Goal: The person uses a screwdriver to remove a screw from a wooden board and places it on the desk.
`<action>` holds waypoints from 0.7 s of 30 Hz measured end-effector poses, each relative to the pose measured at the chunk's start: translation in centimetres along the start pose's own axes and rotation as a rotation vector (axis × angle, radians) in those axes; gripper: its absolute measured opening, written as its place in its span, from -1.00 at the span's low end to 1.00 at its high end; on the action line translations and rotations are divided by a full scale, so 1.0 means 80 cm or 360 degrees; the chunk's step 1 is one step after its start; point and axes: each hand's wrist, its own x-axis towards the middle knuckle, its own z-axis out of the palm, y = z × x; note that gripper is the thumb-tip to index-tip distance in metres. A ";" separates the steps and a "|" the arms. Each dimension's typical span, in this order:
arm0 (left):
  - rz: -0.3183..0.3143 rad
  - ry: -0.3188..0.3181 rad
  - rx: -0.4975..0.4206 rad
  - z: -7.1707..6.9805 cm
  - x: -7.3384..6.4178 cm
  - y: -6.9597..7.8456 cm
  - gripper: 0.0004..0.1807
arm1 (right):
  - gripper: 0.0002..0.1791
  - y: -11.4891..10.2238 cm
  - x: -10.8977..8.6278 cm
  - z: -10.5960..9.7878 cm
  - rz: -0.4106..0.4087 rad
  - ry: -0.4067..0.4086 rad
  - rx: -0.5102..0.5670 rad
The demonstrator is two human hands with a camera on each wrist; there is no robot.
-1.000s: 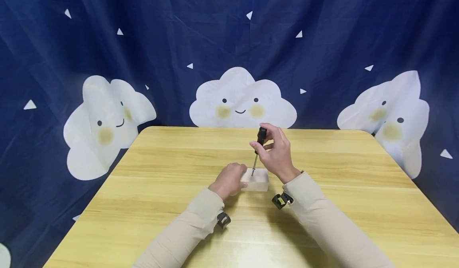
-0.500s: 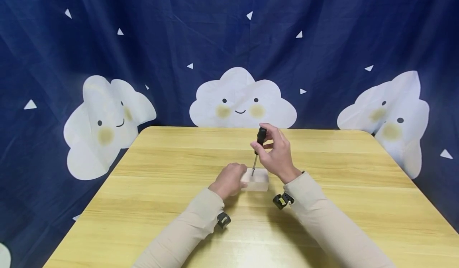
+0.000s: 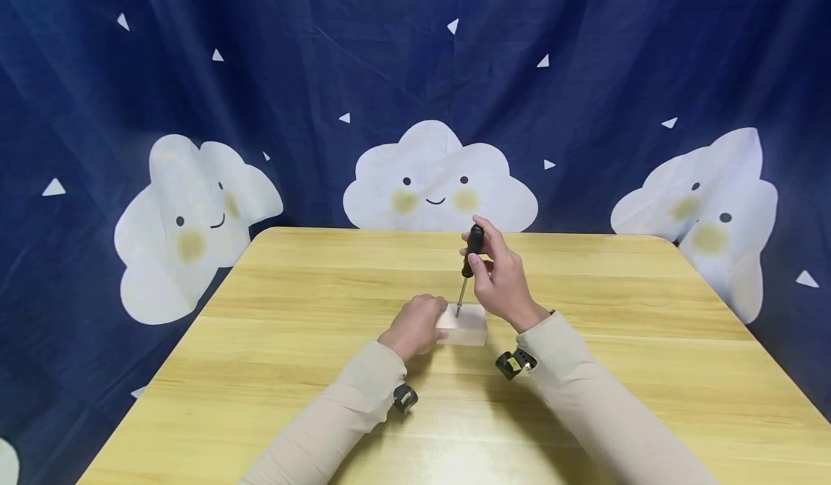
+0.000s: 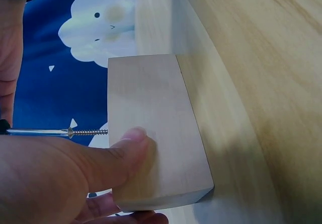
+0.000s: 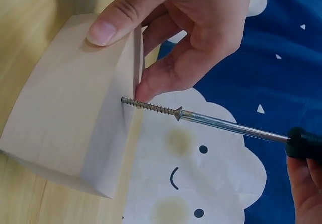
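A pale wooden block (image 3: 464, 335) lies on the table near the middle of the head view. My left hand (image 3: 415, 325) grips its left end, thumb on the near face and fingers behind. From the block's top a threaded screw (image 5: 151, 106) stands up, its tip at the wood and most of its thread exposed. The screwdriver (image 3: 475, 241) has a black handle and a bright metal shaft, whose end meets the screw head. Between thumb and fingers, my right hand (image 3: 505, 279) holds the handle, above the block and slightly tilted. How deep the tip sits is hard to tell.
The light wood-grain table (image 3: 311, 276) spreads around both hands. Behind its far edge hangs a dark blue curtain (image 3: 402, 52) with white clouds and small triangles. Each wrist wears a black camera mount, such as the left mount (image 3: 405, 398).
My right hand's fingers have shifted around the screwdriver handle, the thumb now across its near side. My left hand and the block stay in place.
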 end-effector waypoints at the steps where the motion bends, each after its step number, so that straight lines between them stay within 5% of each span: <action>1: 0.0002 -0.0002 -0.0002 0.000 0.000 0.000 -0.56 | -0.38 0.000 0.000 -0.001 0.0003 -0.0005 0.0005; 12: 0.0020 -0.0015 0.0049 -0.001 0.001 0.003 -0.60 | -0.38 -0.005 0.000 -0.004 0.0055 0.0167 -0.0220; 21: 0.0004 -0.0003 0.0045 0.001 0.001 0.002 -0.62 | -0.43 -0.006 -0.001 -0.008 0.0022 0.0099 -0.0095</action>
